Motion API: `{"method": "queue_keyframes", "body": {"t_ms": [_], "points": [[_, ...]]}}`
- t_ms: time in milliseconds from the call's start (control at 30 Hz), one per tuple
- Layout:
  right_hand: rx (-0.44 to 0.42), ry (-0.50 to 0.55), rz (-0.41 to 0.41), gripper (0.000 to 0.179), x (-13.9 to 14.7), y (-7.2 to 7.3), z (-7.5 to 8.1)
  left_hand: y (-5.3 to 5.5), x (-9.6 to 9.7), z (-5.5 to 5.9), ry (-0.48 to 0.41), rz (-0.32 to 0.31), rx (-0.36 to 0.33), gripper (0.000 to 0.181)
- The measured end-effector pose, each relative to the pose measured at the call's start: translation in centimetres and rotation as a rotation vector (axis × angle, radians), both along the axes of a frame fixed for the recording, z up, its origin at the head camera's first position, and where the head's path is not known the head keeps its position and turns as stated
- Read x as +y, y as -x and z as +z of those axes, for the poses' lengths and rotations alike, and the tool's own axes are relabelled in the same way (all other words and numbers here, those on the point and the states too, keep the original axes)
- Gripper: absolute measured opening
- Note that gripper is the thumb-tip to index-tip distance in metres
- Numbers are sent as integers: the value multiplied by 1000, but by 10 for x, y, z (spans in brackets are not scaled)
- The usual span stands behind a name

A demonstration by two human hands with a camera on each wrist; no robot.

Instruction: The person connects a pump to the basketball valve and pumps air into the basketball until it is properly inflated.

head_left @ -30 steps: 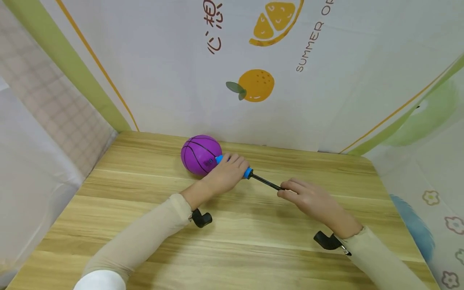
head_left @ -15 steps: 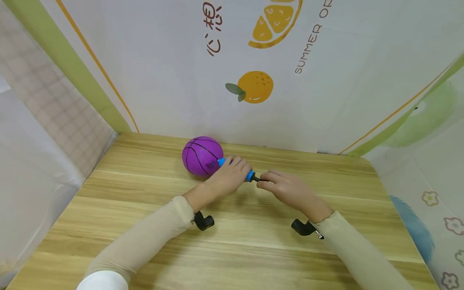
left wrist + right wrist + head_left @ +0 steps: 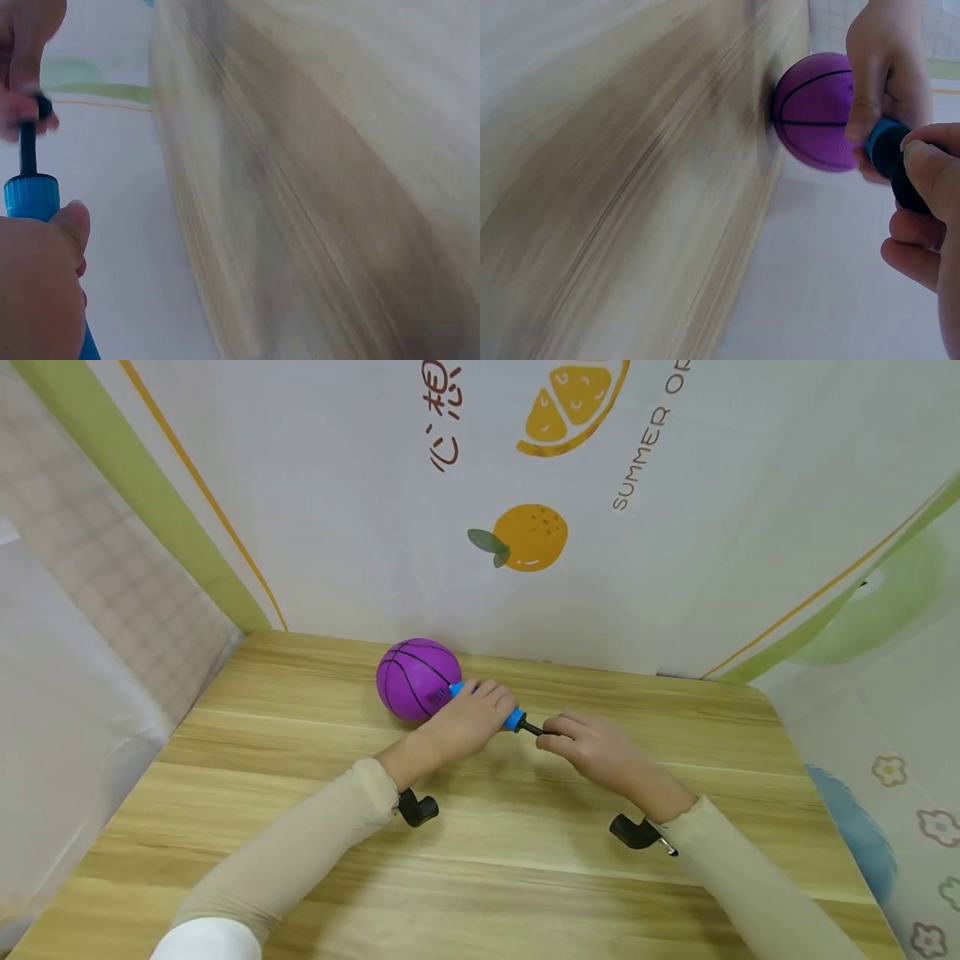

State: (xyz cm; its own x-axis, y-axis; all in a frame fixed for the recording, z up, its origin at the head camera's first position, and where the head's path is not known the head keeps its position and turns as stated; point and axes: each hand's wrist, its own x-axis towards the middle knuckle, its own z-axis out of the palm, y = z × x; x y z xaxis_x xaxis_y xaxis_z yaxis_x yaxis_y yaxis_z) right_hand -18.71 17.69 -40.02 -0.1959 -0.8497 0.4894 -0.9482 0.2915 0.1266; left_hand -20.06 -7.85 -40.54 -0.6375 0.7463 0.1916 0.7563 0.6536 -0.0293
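A purple ball with black basketball lines (image 3: 408,685) rests on the wooden table near its back edge. My left hand (image 3: 471,724) grips the blue barrel of a hand pump (image 3: 514,720), whose front end points at the ball and appears to meet it. How the tip joins the ball is too small to tell. A short length of black rod (image 3: 533,729) shows between my two hands. My right hand (image 3: 603,753) pinches the black pump handle (image 3: 908,189) between thumb and fingers, as the right wrist view shows. Below my left thumb, most of the barrel is hidden by that hand.
The wooden table (image 3: 480,877) extends in front of and beside both arms. Behind it hangs a white cloth printed with an orange (image 3: 531,537) and writing. Patterned cloths also hang at the left and right sides. A black mount (image 3: 418,808) sticks out from the left wrist.
My right hand has come left toward the left hand, and much of the pump rod has slid into the barrel. Over the last half second it has hardly shifted. Ball and left hand stay nearly still.
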Motion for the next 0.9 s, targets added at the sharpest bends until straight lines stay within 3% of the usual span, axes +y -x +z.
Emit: {"method": "queue_keyframes", "body": {"t_ms": [133,567,900], "points": [[26,9,5,41,12,-8,5,0,-3,2,-2,4,19,20],[58,-54,-46,45,51,-34,20,3,-6,3,-56,-14,17,15],[69,-54,-39,44,46,-31,19,1,-1,1,-6,18,34,23]]}}
